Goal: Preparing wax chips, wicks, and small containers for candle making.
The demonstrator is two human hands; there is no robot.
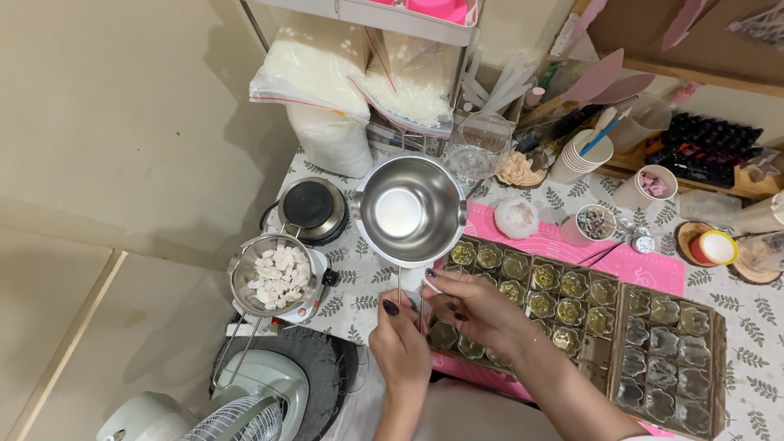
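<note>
A steel pouring pot with a pool of white liquid in its bottom hangs over the table edge. Its thin wire handle runs back toward me. My left hand grips the handle from below, thumb on top. My right hand is curled beside it at the handle, its fingertips by a small pale piece under the pot's rim. Under my right hand is a cardboard tray of several small glass cups with greenish contents.
A second pot of white chunks sits on a small heater, with a black hot plate behind it. A fan stands lower left. A tray of clear flower-shaped glasses, a pink mat, paper cups and bags of white flakes surround them.
</note>
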